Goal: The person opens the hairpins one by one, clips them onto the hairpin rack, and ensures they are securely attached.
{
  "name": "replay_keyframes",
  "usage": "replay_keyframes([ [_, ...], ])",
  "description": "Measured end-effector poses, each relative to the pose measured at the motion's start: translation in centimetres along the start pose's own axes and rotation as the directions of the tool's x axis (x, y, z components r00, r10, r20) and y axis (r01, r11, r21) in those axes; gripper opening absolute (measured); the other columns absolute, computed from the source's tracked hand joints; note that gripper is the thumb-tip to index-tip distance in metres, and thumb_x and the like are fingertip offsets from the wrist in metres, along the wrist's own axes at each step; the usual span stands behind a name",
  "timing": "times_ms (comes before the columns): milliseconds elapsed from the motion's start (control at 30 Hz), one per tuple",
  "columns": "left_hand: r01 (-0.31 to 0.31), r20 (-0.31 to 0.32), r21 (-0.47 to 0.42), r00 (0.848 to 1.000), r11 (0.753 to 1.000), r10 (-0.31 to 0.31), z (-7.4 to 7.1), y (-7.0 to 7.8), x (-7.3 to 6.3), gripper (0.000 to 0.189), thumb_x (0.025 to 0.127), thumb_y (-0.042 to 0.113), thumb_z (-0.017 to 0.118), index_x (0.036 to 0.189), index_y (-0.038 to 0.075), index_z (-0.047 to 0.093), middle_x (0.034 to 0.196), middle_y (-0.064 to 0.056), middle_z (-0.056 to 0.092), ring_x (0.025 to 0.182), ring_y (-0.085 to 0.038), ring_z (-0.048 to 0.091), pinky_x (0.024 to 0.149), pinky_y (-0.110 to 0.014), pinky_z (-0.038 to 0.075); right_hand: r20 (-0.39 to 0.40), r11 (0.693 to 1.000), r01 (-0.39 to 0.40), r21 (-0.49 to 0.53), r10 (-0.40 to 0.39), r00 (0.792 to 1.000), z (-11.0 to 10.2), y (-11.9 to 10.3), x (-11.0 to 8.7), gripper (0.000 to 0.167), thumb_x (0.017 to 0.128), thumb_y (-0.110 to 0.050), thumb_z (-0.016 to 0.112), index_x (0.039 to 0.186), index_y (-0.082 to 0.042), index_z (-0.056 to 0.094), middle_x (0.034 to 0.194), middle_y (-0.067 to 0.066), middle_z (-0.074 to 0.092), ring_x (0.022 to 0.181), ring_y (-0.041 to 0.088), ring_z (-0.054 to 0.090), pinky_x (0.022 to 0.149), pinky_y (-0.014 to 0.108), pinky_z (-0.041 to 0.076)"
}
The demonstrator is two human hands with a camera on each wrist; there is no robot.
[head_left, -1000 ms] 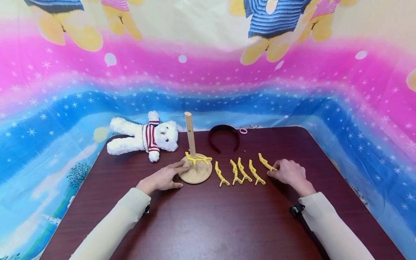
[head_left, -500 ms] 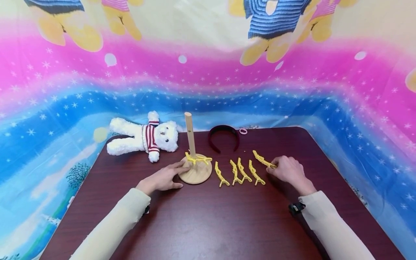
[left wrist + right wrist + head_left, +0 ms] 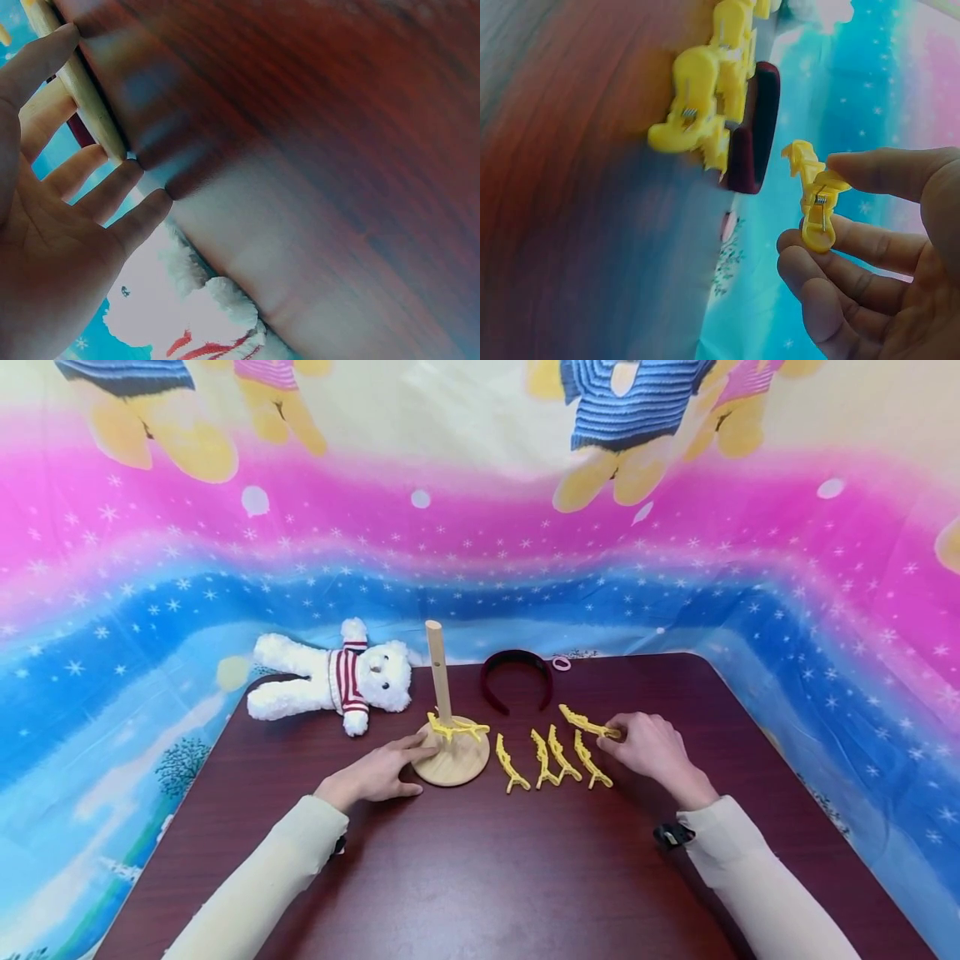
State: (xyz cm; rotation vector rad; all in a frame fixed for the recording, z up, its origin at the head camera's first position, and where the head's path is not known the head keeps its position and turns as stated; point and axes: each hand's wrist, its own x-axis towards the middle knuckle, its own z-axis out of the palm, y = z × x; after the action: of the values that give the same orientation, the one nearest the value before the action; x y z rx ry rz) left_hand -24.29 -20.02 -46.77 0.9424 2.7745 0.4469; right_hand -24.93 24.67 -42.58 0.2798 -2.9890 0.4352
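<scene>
My right hand [image 3: 652,745] pinches a yellow alligator hair clip [image 3: 581,721] by its handle end, between thumb and fingers. In the right wrist view the clip's [image 3: 819,202] small spring shows, and its toothed end points away from the palm. My left hand [image 3: 378,770] lies with fingers extended against the round base [image 3: 457,770] of a wooden stand, whose post [image 3: 439,672] rises upright. Yellow clips [image 3: 468,727] sit around the foot of the post. Between the hands, several more yellow hair clips [image 3: 592,760] lie in a row on the table.
A dark red headband [image 3: 487,689] and a small pink hair tie [image 3: 561,663] lie toward the table's back edge. At back left a white teddy bear [image 3: 315,681] in a striped sweater lies on its back. A printed cloth [image 3: 480,552] hangs behind the brown table [image 3: 480,877].
My right hand has carried its hair clip leftward and slightly back, to just behind the rightmost clip of the row. The left hand and stand have stayed put.
</scene>
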Motion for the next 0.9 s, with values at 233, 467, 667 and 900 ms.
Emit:
replay_keyframes([
  [233, -0.005, 0.000, 0.002, 1.000, 1.000, 0.005, 0.0, -0.1, 0.0, 0.070, 0.089, 0.028, 0.075, 0.152, 0.018, 0.045, 0.162, -0.021, 0.030, 0.142, -0.044, 0.040, 0.111, -0.055, 0.041, -0.007, 0.998, 0.052, 0.028, -0.052, 0.999, -0.3, -2.2, 0.3, 0.033, 0.086, -0.041, 0.073, 0.108, -0.016, 0.077, 0.092, 0.005, 0.076, 0.069, 0.019, 0.061, 0.049, 0.034, 0.043],
  [467, -0.004, 0.003, 0.005, 1.000, 1.000, 0.004, 0.0, -0.1, -0.1, 0.070, 0.089, 0.029, 0.075, 0.152, 0.018, 0.045, 0.162, -0.020, 0.030, 0.143, -0.043, 0.039, 0.111, -0.054, 0.040, -0.023, 0.993, 0.116, 0.038, -0.115, 0.993, -0.6, -4.6, 0.7, 0.034, 0.086, -0.043, 0.073, 0.108, -0.018, 0.077, 0.090, 0.002, 0.074, 0.066, 0.014, 0.057, 0.048, 0.030, 0.041],
  [667, -0.001, 0.004, 0.003, 1.000, 1.000, 0.001, 0.0, -0.1, -0.1, 0.070, 0.089, 0.028, 0.075, 0.152, 0.018, 0.045, 0.162, -0.020, 0.030, 0.143, -0.043, 0.039, 0.112, -0.054, 0.040, -0.056, 0.981, 0.190, 0.041, -0.188, 0.981, -0.5, -6.3, 1.0, 0.032, 0.086, -0.040, 0.075, 0.108, -0.018, 0.077, 0.094, 0.003, 0.076, 0.070, 0.016, 0.062, 0.054, 0.033, 0.047],
  [900, -0.007, -0.001, 0.007, 1.000, 1.000, 0.007, 0.0, -0.1, 0.0, 0.071, 0.089, 0.028, 0.076, 0.152, 0.018, 0.045, 0.162, -0.021, 0.030, 0.142, -0.044, 0.040, 0.111, -0.055, 0.040, -0.071, 0.960, 0.274, 0.061, -0.270, 0.960, -0.4, -7.8, 1.0, 0.029, 0.086, -0.037, 0.076, 0.106, -0.016, 0.078, 0.096, 0.002, 0.076, 0.073, 0.013, 0.065, 0.061, 0.034, 0.052],
])
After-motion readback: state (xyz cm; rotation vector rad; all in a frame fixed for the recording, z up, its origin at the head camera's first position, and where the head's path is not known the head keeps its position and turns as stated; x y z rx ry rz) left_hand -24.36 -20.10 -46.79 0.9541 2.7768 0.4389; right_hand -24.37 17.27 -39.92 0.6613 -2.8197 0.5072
